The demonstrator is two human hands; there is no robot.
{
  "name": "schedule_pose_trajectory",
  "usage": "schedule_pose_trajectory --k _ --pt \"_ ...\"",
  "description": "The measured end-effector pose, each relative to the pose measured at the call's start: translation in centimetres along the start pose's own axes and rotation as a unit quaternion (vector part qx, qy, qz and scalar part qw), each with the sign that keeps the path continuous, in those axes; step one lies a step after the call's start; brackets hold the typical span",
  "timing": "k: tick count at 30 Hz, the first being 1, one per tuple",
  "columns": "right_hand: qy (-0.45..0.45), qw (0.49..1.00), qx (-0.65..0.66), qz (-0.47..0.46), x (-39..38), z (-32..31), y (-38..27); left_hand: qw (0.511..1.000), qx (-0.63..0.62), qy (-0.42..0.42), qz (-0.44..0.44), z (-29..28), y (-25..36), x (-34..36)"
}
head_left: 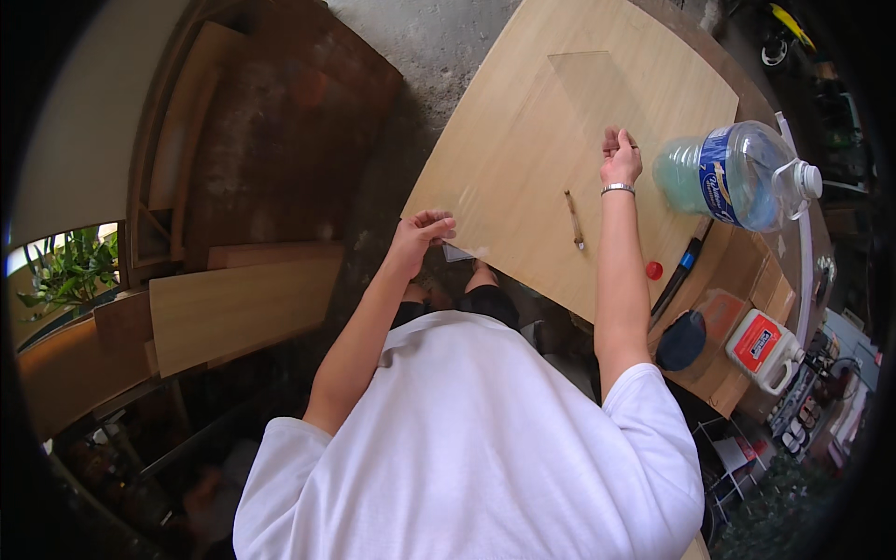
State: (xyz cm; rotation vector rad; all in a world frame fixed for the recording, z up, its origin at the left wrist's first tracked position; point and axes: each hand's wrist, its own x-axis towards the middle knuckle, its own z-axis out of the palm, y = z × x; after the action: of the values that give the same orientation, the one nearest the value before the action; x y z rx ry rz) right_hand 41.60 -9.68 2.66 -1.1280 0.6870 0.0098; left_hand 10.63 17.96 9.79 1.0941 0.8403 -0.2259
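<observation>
A clear pane (pixel 586 78), its outline faint against the pale wooden board (pixel 499 112), lies just beyond the fingertips of your right hand (pixel 621 161), its long axis running away from you and slightly left toward the board's far edge. Your right hand is clearly the nearer one, and its fingers are curled in, thumb and fingertips appearing to pinch the pane's near end; whether the sheet rests flat or is lifted off the wood, you cannot tell from this angle.

Your left hand (pixel 425 235), well apart from that pane, hangs at the board's near left corner, fingers bent and drawn toward the thumb. A thin glint shows just beside them, but you cannot tell whether they grip something clear.

Between your hands, a slim brown-handled tool (pixel 573 220) lies on the wood, metal tip toward you. A red cap (pixel 653 270) sits right of your right forearm, near a black-and-blue marker-like tool (pixel 679 278). Farther right are a large clear bottle with a blue label (pixel 725 177) and a white jug with a red label (pixel 758 343).
</observation>
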Motion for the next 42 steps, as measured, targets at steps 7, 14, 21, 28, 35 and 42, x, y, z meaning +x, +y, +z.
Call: schedule_pose_trajectory --k 7,14,21,28,35,42 --pt "-0.072 0.922 -0.355 -0.135 -12.2 -7.3 -0.2 0.998 0.055 -0.001 -0.021 1.7 0.5 1.3" --pt "-0.169 0.621 -0.711 -0.284 -15.9 -11.4 1.4 0.979 0.199 -0.028 -0.035 2.5 -1.0 3.1" --pt "-0.223 0.674 -0.690 -0.139 -13.8 -11.2 1.2 0.969 0.240 -0.046 -0.034 4.7 -0.7 4.7" --pt "-0.241 0.900 -0.360 -0.052 -17.2 -14.2 -0.1 0.967 0.253 -0.029 -0.010 5.6 0.1 4.7" --pt "-0.227 0.944 -0.232 -0.062 -20.8 -15.4 1.2 0.966 0.254 0.012 0.043 4.6 -0.2 4.3" --pt "-0.219 0.910 -0.312 -0.165 -21.5 -14.5 2.8 0.970 0.235 0.003 0.059 3.8 0.8 4.0"
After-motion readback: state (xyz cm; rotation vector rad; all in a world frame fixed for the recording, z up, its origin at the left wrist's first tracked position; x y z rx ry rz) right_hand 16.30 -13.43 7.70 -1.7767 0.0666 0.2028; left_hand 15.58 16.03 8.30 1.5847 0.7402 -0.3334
